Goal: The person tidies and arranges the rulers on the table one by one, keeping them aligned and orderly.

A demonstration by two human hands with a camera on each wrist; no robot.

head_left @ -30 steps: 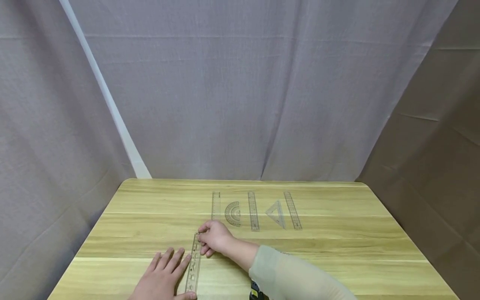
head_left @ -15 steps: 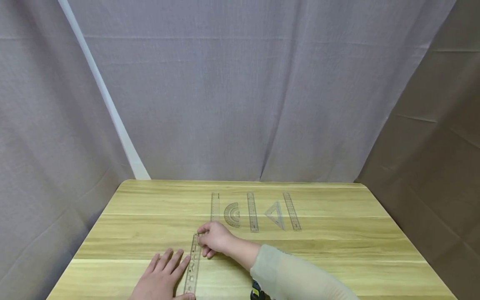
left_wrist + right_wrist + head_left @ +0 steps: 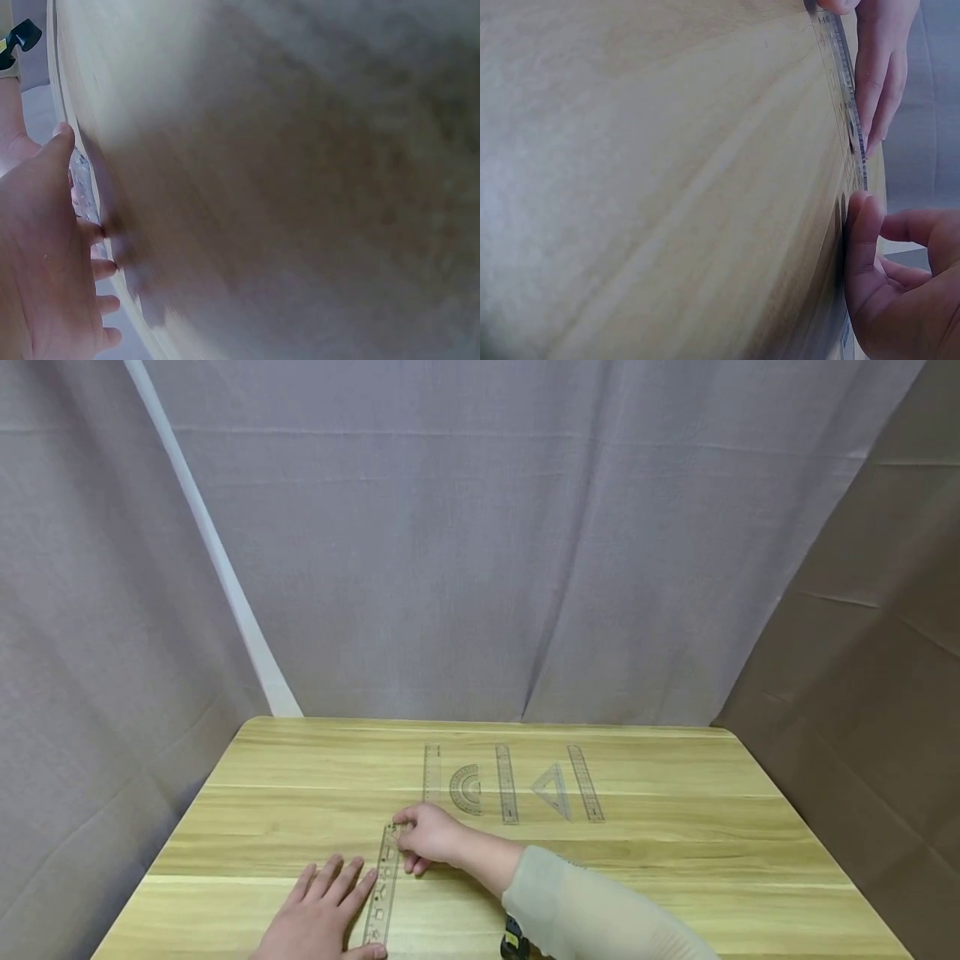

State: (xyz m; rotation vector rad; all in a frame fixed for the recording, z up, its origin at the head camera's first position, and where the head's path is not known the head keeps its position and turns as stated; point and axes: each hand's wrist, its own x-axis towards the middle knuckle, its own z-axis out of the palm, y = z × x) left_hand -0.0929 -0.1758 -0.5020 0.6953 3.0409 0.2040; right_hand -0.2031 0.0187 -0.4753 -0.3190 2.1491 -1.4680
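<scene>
Hands on a yellow, wood-grained surface (image 3: 675, 852), at opposite ends of a clear plastic ruler with cut-out shapes (image 3: 381, 893).
That ruler lies slightly slanted, nearest the person: the left hand (image 3: 318, 906) rests with straight, spread fingers beside it, thumb touching its near end, while the right hand (image 3: 433, 837) pinches its far end between thumb and forefinger; farther back lie three narrow, transparent straight rulers (image 3: 507, 783), with a clear triangular set square (image 3: 559, 793) and a clear semicircular protractor (image 3: 459, 789) in the gaps between them.
</scene>
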